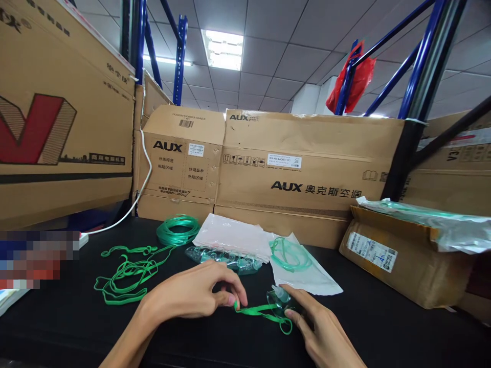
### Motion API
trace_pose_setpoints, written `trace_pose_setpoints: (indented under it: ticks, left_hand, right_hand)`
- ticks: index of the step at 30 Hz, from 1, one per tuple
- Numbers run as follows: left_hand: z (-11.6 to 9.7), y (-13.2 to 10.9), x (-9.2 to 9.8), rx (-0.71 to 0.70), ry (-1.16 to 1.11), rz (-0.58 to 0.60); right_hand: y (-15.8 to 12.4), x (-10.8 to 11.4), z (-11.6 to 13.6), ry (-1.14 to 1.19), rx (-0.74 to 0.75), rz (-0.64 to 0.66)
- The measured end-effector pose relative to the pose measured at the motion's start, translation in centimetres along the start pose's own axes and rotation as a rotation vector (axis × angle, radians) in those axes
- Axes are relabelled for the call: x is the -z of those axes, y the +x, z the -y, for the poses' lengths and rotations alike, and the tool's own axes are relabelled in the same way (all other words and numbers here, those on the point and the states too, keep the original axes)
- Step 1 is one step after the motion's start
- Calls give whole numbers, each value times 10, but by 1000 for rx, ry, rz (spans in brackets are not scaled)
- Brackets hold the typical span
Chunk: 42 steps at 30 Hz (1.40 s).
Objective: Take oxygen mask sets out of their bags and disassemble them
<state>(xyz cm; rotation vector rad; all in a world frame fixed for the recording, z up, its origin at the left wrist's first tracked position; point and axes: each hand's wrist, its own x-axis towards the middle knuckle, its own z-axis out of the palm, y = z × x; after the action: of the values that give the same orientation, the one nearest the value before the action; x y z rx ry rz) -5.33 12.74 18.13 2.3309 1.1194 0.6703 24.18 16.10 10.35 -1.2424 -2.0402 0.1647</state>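
On my left, loose green bands (121,286) lie tangled on the black table (57,332). My left hand (194,290) pinches a green strap (253,310) by its end; the strap runs right to a clear mask (277,301), gripped between my right hand's (314,318) thumb and fingers. Farther right stands a cardboard box (410,268).

Bare hands (194,292); forearms (133,335) apparently bare

Facing you stood an AUX air-conditioner carton (299,168); left of you rose a cardboard box (72,115) with a red V. A white cable (150,164) curved between them. Above, you had a red plastic bag (364,74) against a blue rack post (346,87) and a lit ceiling lamp (223,49).
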Motion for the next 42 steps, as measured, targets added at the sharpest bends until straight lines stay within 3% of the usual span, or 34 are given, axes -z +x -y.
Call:
trace_pose_setpoints:
  ticks: [6, 18, 22, 25, 29, 34, 37, 42]
  left_hand:
    - [8, -4, 0, 105, 89, -24]
    - [6, -21, 8, 59, -66, 24]
    - [6, -30, 3, 22, 40, -7]
    - [13, -30, 10, 30, 215, -43]
    - [43, -13, 50, 199, 435, -156]
    - [106, 27, 106, 486, 576, -271]
    - [136, 46, 120, 604, 607, -268]
    - [167, 61, 132, 796, 663, -342]
  right_hand:
    - [-4, -4, 20, 5, -42, -8]
    - [-12, -10, 28, 135, -117, -203]
    - [-13, -13, 26, 149, -116, -206]
    - [-13, -16, 24, 146, -72, -168]
    - [-12, -17, 24, 145, -38, -142]
    - [-12, -17, 25, 145, -32, -124]
    - [-12, -17, 26, 149, -39, -102]
    - [-13, -17, 28, 153, -26, -107]
